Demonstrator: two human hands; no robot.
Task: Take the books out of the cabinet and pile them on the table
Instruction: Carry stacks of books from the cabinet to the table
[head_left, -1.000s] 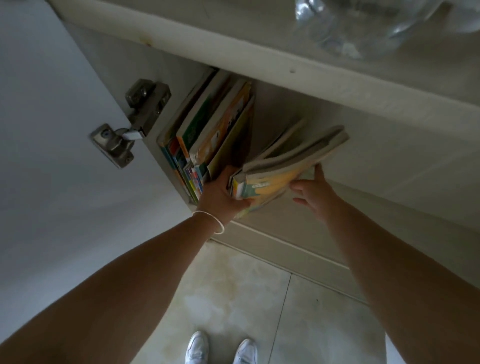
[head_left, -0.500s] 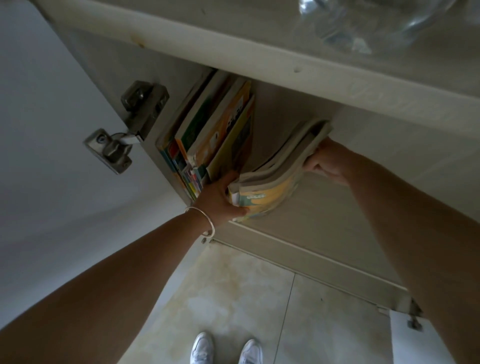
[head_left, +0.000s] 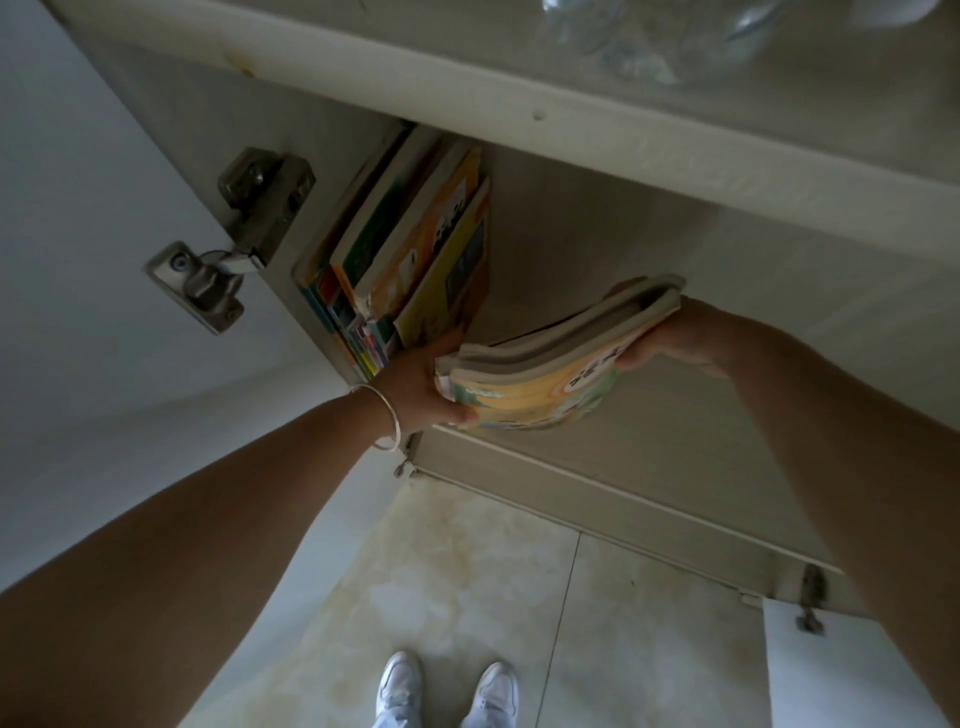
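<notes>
A small bundle of soft-cover books (head_left: 540, 384) with a yellow cover lies tilted at the mouth of the open cabinet (head_left: 675, 441). My left hand (head_left: 421, 384), with a thin bracelet on the wrist, grips the bundle's near spine end. My right hand (head_left: 670, 338) holds its far end, fingers under the cover. Several more books (head_left: 410, 254) stand upright against the cabinet's left wall, just above my left hand.
The cabinet door (head_left: 104, 234) stands open at the left on a metal hinge (head_left: 228, 260). Above the opening runs the table top edge (head_left: 571, 114), with a clear glass object (head_left: 649, 36) on it. Below are pale floor tiles (head_left: 467, 571) and my white shoes (head_left: 447, 691).
My right hand moved from under the bundle up to its far end and gripped it. The bundle has slid right and outward, away from the standing books.
</notes>
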